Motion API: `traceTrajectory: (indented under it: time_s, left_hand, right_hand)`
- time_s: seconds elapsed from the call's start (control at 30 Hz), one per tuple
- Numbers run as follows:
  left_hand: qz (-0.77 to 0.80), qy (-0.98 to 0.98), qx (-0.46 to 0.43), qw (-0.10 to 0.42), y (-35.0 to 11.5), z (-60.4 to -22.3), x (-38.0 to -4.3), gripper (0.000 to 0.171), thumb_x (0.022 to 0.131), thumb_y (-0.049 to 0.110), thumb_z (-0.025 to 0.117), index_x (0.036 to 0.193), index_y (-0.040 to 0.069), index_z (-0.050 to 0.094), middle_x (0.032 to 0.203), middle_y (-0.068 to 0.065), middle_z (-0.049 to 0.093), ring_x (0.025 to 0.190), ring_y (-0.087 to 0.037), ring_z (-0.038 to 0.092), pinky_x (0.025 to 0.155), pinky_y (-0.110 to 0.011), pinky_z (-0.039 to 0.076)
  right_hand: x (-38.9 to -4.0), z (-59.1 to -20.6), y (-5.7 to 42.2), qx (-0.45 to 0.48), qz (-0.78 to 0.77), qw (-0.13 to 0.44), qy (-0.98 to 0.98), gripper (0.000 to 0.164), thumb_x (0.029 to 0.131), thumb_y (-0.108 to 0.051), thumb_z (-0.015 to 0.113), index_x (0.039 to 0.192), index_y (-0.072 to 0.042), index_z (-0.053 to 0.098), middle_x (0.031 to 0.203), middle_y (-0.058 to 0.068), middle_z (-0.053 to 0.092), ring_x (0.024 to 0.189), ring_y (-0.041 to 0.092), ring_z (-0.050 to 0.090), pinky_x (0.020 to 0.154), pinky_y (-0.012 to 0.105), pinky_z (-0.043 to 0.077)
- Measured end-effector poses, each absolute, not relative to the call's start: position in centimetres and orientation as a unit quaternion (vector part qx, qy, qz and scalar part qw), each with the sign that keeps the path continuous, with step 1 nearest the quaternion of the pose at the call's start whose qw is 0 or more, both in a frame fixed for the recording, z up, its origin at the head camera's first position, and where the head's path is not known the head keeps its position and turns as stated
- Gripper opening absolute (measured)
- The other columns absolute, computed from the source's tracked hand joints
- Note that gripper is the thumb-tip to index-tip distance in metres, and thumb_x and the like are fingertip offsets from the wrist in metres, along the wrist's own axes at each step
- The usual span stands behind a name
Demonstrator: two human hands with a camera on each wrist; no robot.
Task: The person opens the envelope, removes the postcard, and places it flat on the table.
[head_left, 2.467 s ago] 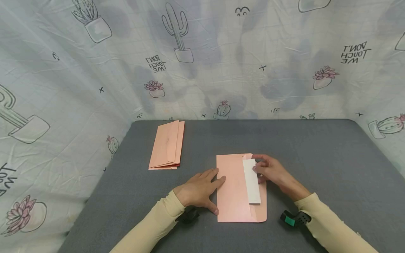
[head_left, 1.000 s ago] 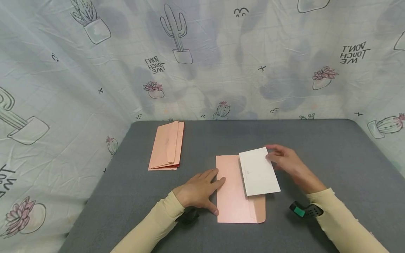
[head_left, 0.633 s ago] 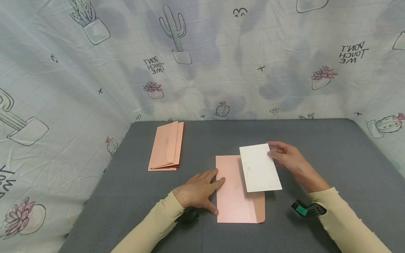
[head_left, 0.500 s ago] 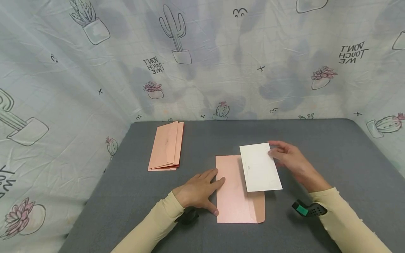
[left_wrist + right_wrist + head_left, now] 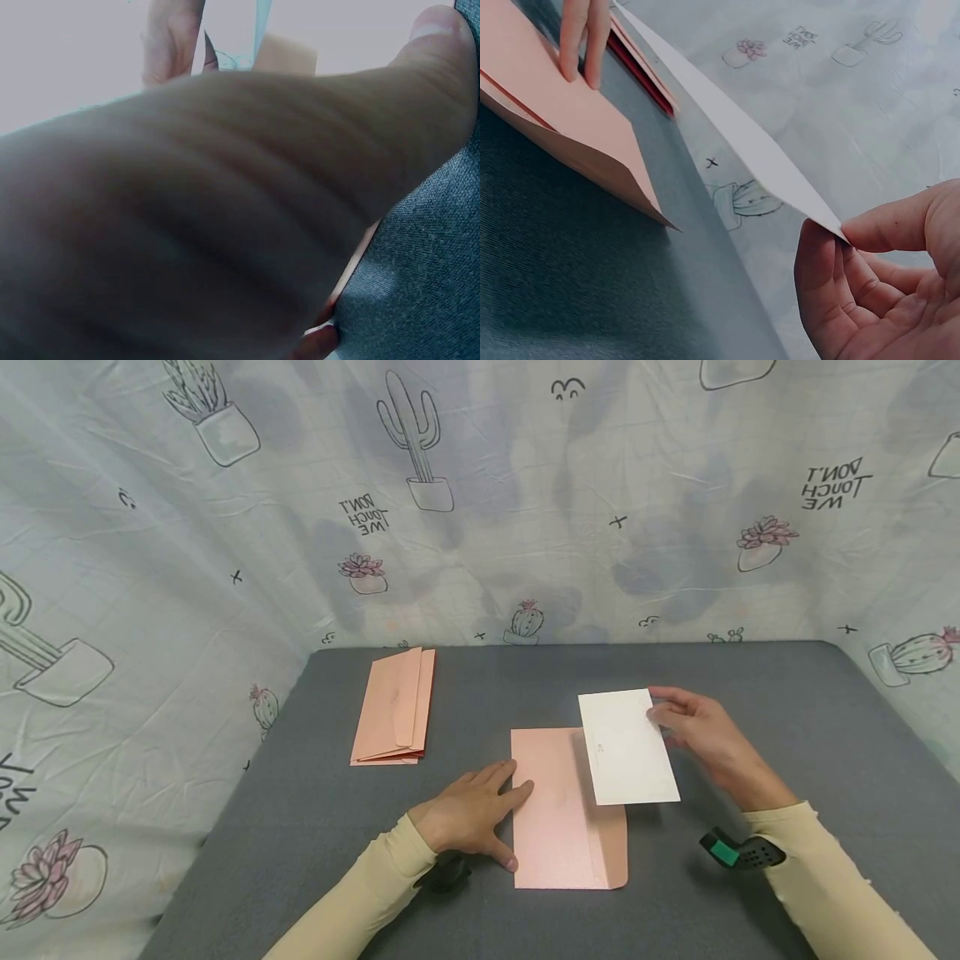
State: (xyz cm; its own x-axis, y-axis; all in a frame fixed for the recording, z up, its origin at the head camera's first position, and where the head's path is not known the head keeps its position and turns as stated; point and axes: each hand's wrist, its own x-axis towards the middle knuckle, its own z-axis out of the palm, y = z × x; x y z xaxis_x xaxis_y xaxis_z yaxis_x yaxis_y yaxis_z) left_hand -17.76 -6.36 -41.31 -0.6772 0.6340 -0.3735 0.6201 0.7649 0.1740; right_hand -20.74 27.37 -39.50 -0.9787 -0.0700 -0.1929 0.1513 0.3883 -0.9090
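A white card [image 5: 626,747] is pinched at its far right corner between the thumb and fingers of my right hand [image 5: 701,731]. It hangs tilted above the table, overlapping the right part of a pink envelope [image 5: 551,810] in the head view. The right wrist view shows the card [image 5: 742,135] nearly edge-on, with the thumb on one face and fingers on the other. My left hand [image 5: 468,810] rests spread at the envelope's left edge, fingertips on the paper. The envelope lies flat, its flap side to the right. Its opening shows in the right wrist view.
Several pink envelopes [image 5: 393,706] lie stacked at the back left of the grey table [image 5: 712,685]. A white curtain [image 5: 487,485] printed with cacti stands behind and at the sides. Each wrist wears a black band; the right band [image 5: 742,850] shows a green patch.
My right hand has drawn the white card out of the pink envelope, then lifted it away and to the right. My left hand has stayed at the envelope's left edge.
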Motion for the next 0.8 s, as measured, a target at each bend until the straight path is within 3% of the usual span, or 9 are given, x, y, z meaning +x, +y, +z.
traceTrajectory:
  time_s: [0.4, 0.67, 0.8]
  left_hand:
    - [0.013, 0.916, 0.338, 0.216, -6.3, -41.5, -17.9, 0.108, 0.072, 0.060, 0.084, 0.160, 0.027, 0.031, 0.171, -0.008, 0.018, 0.158, -0.027, 0.022, 0.123, -0.052, 0.030]
    - [0.014, 0.917, 0.334, 0.217, -6.2, -41.4, -17.9, 0.109, 0.072, 0.060, 0.084, 0.161, 0.027, 0.031, 0.171, -0.008, 0.017, 0.158, -0.027, 0.021, 0.123, -0.052, 0.030]
    - [0.013, 0.917, 0.336, 0.216, -6.3, -41.4, -17.9, 0.109, 0.072, 0.060, 0.084, 0.160, 0.027, 0.031, 0.171, -0.008, 0.018, 0.158, -0.027, 0.022, 0.123, -0.052, 0.030]
  right_hand:
    - [-21.0, -38.7, 29.3, 0.042, -0.562, 0.084, 0.822, 0.064, 0.106, -0.030, 0.052, 0.159, -0.004, 0.029, 0.097, -0.027, 0.062, 0.097, -0.005, 0.058, 0.088, 0.029, 0.047]
    - [-21.2, -38.7, 31.0, 0.058, -0.573, 0.059, 0.816, 0.066, 0.105, -0.031, 0.054, 0.158, -0.001, 0.029, 0.102, -0.029, 0.059, 0.096, -0.005, 0.056, 0.078, 0.017, 0.053]
    - [-21.4, -39.0, 31.9, 0.059, -0.575, 0.053, 0.814, 0.067, 0.105, -0.033, 0.053, 0.158, 0.000, 0.029, 0.105, -0.026, 0.056, 0.095, -0.001, 0.054, 0.078, 0.017, 0.053]
